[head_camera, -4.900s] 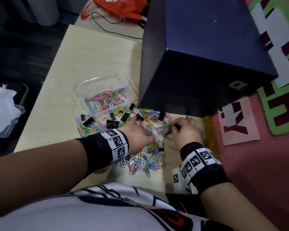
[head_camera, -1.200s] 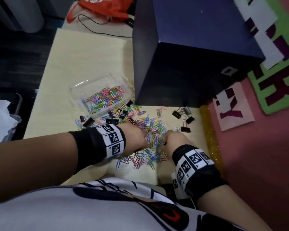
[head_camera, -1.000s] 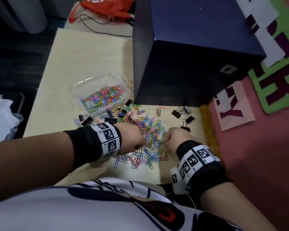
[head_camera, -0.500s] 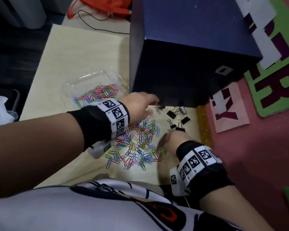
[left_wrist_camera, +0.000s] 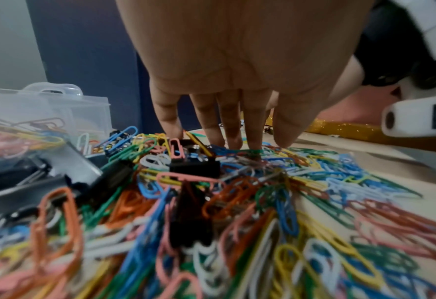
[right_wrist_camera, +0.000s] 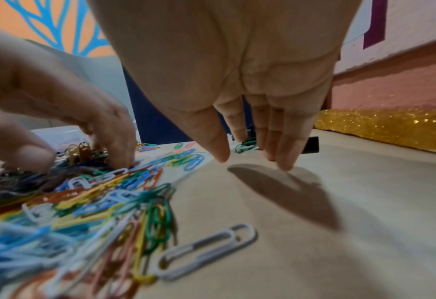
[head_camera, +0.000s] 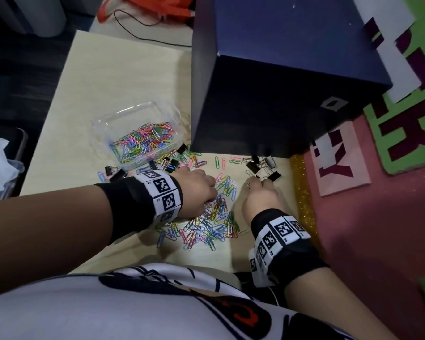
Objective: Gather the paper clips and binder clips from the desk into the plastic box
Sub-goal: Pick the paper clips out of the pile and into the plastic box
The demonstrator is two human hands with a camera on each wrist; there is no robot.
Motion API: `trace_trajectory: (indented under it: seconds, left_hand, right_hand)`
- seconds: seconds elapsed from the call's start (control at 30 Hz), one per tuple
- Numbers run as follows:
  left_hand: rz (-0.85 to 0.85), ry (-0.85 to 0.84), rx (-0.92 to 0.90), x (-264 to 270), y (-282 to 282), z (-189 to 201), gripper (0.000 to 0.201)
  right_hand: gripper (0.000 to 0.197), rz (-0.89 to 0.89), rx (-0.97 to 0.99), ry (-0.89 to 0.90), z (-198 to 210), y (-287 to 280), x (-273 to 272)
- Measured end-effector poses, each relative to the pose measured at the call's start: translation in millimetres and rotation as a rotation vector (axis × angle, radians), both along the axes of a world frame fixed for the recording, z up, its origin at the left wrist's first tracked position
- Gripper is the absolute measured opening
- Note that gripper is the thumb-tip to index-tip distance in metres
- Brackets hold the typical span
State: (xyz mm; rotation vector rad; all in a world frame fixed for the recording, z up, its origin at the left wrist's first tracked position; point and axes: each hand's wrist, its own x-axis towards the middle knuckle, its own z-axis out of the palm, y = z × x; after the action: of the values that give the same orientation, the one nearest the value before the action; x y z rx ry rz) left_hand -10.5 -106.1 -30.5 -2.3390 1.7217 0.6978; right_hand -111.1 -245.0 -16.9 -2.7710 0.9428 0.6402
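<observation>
Raking with straight fingers, the left hand point(left_wrist_camera: 237, 66) presses into coloured wire paper clips point(head_camera: 206, 224); the right hand point(right_wrist_camera: 237, 81), fingers extended and empty, reaches beside black binder clips point(head_camera: 263, 168), probably corralling them toward the clear plastic box point(head_camera: 135, 133).

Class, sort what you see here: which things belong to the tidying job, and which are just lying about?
Job: paper clips, binder clips, plastic box, left hand, right hand.
Lying about: dark blue box, orange bag, black cable, gold glitter strip.
</observation>
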Motion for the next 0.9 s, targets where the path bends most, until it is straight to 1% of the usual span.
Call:
trace_trajectory:
  seconds: [0.07,0.1,0.17,0.2,0.23,0.33,0.4,0.47,0.57,0.7,0.77,0.83,0.9]
  left_hand:
    - [0.029,-0.018,-0.041,3,-4,2,0.041]
    - [0.063,-0.028,-0.046,4,-8,2,0.046]
    - [0.156,-0.019,0.011,8,-15,1,0.066]
    - [0.190,-0.010,0.052,9,-17,2,0.072]
    - [0.197,-0.009,0.091,10,-18,2,0.073]
    - [0.106,-0.025,0.138,8,-13,1,0.059]
    - [0.037,-0.019,0.111,6,-8,1,0.048]
    - [0.004,-0.020,0.052,4,-3,1,0.043]
    - [-0.007,-0.023,-0.005,3,0,1,0.040]
    - [-0.048,0.002,0.046,-1,8,0,0.037]
    - [-0.070,-0.004,0.042,-1,12,0,0.038]
    - [-0.072,0.002,0.020,-1,13,1,0.038]
    - [-0.057,0.002,-0.024,1,14,1,0.038]
  right_hand:
    - [0.046,0.033,0.014,-0.004,-6,7,-1]
    - [0.046,0.042,0.034,-0.015,-11,10,-1]
    - [0.052,0.052,0.095,-0.039,-18,16,-1]
    - [0.055,0.054,0.111,-0.039,-20,17,-1]
    - [0.057,0.052,0.113,-0.032,-22,17,-1]
    - [0.054,0.004,0.077,-0.021,-17,9,4]
    - [0.050,0.005,0.045,0.002,-9,4,8]
    - [0.043,0.013,0.047,-0.008,-5,2,11]
    - [0.035,0.104,0.025,-0.011,-11,11,10]
    - [0.047,0.159,0.065,0.022,-17,23,12]
    - [0.044,0.192,0.101,0.044,-17,24,20]
    - [0.039,0.155,0.130,0.009,-16,20,30]
    - [0.036,0.086,0.139,-0.073,-10,14,42]
